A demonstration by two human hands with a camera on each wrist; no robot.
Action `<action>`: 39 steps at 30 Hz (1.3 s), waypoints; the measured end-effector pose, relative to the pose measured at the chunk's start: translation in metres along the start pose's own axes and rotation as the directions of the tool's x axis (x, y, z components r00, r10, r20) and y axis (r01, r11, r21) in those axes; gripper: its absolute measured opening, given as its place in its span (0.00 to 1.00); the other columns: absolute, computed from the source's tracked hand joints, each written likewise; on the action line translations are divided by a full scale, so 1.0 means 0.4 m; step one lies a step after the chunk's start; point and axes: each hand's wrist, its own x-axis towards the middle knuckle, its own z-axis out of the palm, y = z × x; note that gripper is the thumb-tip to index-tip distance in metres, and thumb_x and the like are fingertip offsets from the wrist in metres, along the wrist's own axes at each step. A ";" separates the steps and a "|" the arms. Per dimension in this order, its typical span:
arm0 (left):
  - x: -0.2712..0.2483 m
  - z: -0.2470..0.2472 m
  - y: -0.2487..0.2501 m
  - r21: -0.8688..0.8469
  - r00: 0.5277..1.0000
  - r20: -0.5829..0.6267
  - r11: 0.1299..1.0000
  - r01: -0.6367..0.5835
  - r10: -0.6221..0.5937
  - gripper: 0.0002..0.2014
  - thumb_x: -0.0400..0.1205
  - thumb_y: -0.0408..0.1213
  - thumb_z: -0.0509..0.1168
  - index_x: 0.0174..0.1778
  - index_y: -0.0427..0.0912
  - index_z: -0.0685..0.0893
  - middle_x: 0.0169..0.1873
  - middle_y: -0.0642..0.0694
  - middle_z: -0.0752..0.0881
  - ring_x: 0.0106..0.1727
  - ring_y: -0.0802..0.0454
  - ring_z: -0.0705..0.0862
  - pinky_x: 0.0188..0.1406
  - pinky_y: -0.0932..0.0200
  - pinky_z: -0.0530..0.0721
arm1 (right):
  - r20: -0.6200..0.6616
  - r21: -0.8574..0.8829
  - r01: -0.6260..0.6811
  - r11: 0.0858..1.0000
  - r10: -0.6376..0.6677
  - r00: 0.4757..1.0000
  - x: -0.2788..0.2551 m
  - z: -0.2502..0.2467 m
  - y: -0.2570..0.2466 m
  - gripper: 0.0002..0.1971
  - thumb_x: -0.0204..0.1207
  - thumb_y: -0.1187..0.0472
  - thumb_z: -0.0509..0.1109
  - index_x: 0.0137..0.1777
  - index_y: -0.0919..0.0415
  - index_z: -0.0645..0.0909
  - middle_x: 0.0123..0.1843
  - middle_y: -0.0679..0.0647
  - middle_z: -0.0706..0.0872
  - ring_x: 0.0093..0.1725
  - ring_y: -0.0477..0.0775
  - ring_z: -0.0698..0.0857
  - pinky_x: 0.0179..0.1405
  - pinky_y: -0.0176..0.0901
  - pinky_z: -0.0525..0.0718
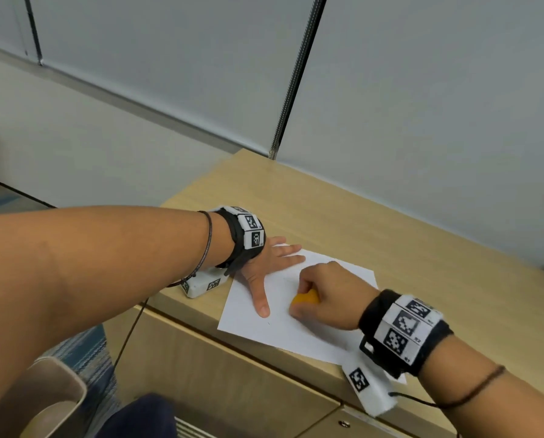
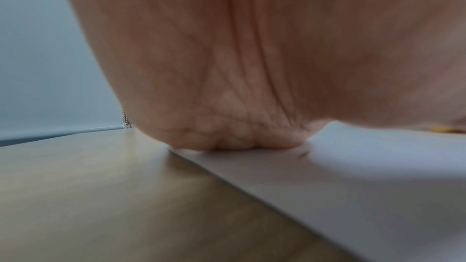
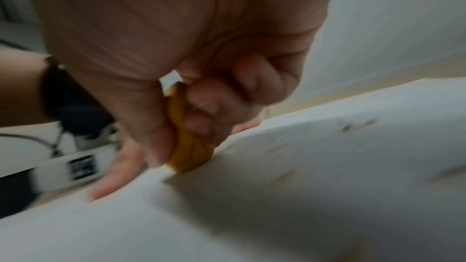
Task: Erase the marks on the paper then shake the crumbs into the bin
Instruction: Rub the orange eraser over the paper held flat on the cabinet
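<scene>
A white sheet of paper (image 1: 308, 324) lies on the light wooden cabinet top (image 1: 390, 235). My left hand (image 1: 270, 267) lies flat on the sheet's far left corner, fingers spread and thumb stretched toward me. My right hand (image 1: 324, 295) grips a yellow eraser (image 1: 305, 299) between thumb and curled fingers and presses its tip on the paper. In the right wrist view the eraser (image 3: 186, 146) touches the paper (image 3: 327, 166), and small dark crumbs (image 3: 353, 126) lie on the sheet. The left wrist view shows the heel of my left hand (image 2: 227, 87) resting on the paper's edge (image 2: 353, 166).
A beige bin (image 1: 46, 403) stands on the floor at the lower left, below the cabinet's left end. A grey wall runs behind the cabinet. A cable (image 1: 128, 336) hangs down from my left wrist over the cabinet's front edge.
</scene>
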 end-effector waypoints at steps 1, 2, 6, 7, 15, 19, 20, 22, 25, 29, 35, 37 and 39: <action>0.000 0.000 0.002 0.002 1.000 0.002 1.000 0.000 0.000 0.70 0.64 0.76 0.72 0.85 0.56 0.26 0.85 0.54 0.26 0.87 0.44 0.30 0.82 0.32 0.37 | -0.021 0.026 -0.054 0.998 0.055 0.998 0.003 -0.009 0.023 0.14 0.69 0.44 0.77 0.40 0.55 0.83 0.38 0.49 0.86 0.39 0.52 0.83 0.39 0.47 0.82; 0.001 -0.002 0.002 0.006 1.000 0.002 1.000 0.004 -0.004 0.70 0.64 0.76 0.72 0.85 0.57 0.26 0.85 0.54 0.26 0.87 0.45 0.30 0.82 0.33 0.37 | -0.048 0.046 -0.132 0.990 0.135 0.990 0.008 -0.025 0.049 0.14 0.69 0.46 0.77 0.39 0.55 0.82 0.38 0.49 0.85 0.38 0.51 0.82 0.37 0.44 0.81; -0.002 0.001 0.005 0.007 1.000 -0.013 1.000 0.014 -0.014 0.69 0.65 0.75 0.72 0.85 0.56 0.27 0.85 0.53 0.27 0.87 0.45 0.30 0.82 0.34 0.37 | -0.091 0.045 -0.214 0.976 0.218 0.972 0.003 -0.036 0.087 0.13 0.70 0.47 0.76 0.36 0.55 0.80 0.38 0.49 0.84 0.37 0.51 0.81 0.36 0.45 0.80; -0.003 0.003 0.004 0.003 1.000 -0.021 1.000 0.010 -0.010 0.69 0.66 0.74 0.72 0.86 0.55 0.28 0.85 0.53 0.27 0.87 0.45 0.30 0.82 0.35 0.36 | -0.078 0.016 -0.181 0.983 0.181 0.980 -0.002 -0.025 0.077 0.14 0.70 0.46 0.76 0.37 0.54 0.80 0.38 0.49 0.84 0.38 0.51 0.82 0.37 0.46 0.81; 0.012 0.019 -0.012 -0.012 1.000 -0.023 1.000 -0.006 0.005 0.72 0.57 0.80 0.68 0.84 0.59 0.26 0.84 0.56 0.25 0.86 0.46 0.29 0.81 0.33 0.35 | -0.040 0.415 -0.280 0.865 0.325 0.945 -0.058 -0.020 0.154 0.13 0.80 0.50 0.72 0.46 0.61 0.82 0.28 0.49 0.85 0.23 0.47 0.80 0.23 0.38 0.76; 0.012 0.019 -0.011 -0.019 0.999 -0.028 1.000 -0.019 0.018 0.71 0.60 0.79 0.69 0.85 0.59 0.27 0.84 0.56 0.25 0.86 0.47 0.28 0.81 0.36 0.34 | 0.094 0.732 -0.347 0.587 0.417 0.904 -0.098 0.008 0.218 0.14 0.84 0.50 0.68 0.46 0.62 0.78 0.30 0.57 0.81 0.22 0.54 0.77 0.20 0.40 0.73; 0.013 0.018 -0.012 -0.026 1.000 -0.025 0.999 -0.020 0.019 0.70 0.61 0.78 0.69 0.85 0.59 0.27 0.84 0.56 0.25 0.86 0.47 0.28 0.81 0.36 0.33 | 0.117 0.787 -0.341 0.514 0.418 0.901 -0.104 0.016 0.225 0.14 0.85 0.51 0.67 0.47 0.62 0.77 0.30 0.57 0.80 0.21 0.54 0.76 0.19 0.39 0.72; 0.012 0.016 -0.013 -0.026 1.000 -0.017 0.999 -0.021 0.021 0.71 0.59 0.78 0.68 0.85 0.58 0.26 0.84 0.56 0.25 0.86 0.46 0.27 0.81 0.34 0.33 | 0.132 0.854 -0.324 0.407 0.433 0.892 -0.107 0.022 0.232 0.13 0.86 0.51 0.65 0.50 0.62 0.76 0.29 0.57 0.78 0.20 0.53 0.74 0.17 0.39 0.70; 0.007 0.006 -0.007 0.000 1.000 0.019 1.000 -0.008 0.008 0.72 0.59 0.79 0.68 0.84 0.58 0.25 0.84 0.56 0.24 0.86 0.45 0.28 0.81 0.31 0.36 | 0.144 0.857 -0.341 0.387 0.455 0.879 -0.105 0.017 0.227 0.13 0.87 0.48 0.63 0.50 0.59 0.76 0.27 0.55 0.77 0.19 0.52 0.71 0.17 0.38 0.67; -0.013 -0.019 0.017 0.040 0.996 0.092 0.999 -0.002 -0.002 0.70 0.66 0.75 0.71 0.83 0.56 0.23 0.83 0.54 0.22 0.85 0.46 0.26 0.83 0.29 0.37 | 0.177 0.773 -0.398 0.495 0.434 0.883 -0.097 0.002 0.210 0.13 0.87 0.49 0.63 0.47 0.58 0.72 0.28 0.55 0.74 0.20 0.51 0.69 0.18 0.36 0.65; -0.057 -0.004 0.106 0.081 0.980 0.108 0.981 -0.176 0.167 0.64 0.72 0.76 0.63 0.84 0.50 0.25 0.83 0.53 0.22 0.85 0.51 0.26 0.83 0.35 0.32 | 0.189 0.694 -0.460 0.554 0.476 0.859 -0.096 -0.010 0.193 0.15 0.87 0.47 0.61 0.46 0.59 0.70 0.29 0.54 0.74 0.18 0.50 0.69 0.16 0.31 0.66; -0.078 0.016 0.145 0.078 0.955 0.108 0.955 -0.286 0.277 0.60 0.75 0.76 0.60 0.85 0.50 0.26 0.83 0.55 0.22 0.83 0.55 0.24 0.82 0.41 0.29 | 0.195 0.669 -0.469 0.577 0.473 0.859 -0.092 -0.008 0.193 0.16 0.87 0.46 0.61 0.46 0.58 0.70 0.30 0.54 0.74 0.19 0.50 0.70 0.18 0.34 0.67; -0.096 0.028 0.161 0.056 0.937 0.103 0.939 -0.340 0.334 0.58 0.77 0.75 0.58 0.85 0.50 0.26 0.82 0.57 0.23 0.83 0.59 0.24 0.80 0.47 0.28 | 0.203 0.653 -0.478 0.588 0.472 0.858 -0.089 -0.005 0.194 0.15 0.87 0.46 0.60 0.49 0.58 0.71 0.31 0.54 0.74 0.19 0.50 0.69 0.19 0.35 0.67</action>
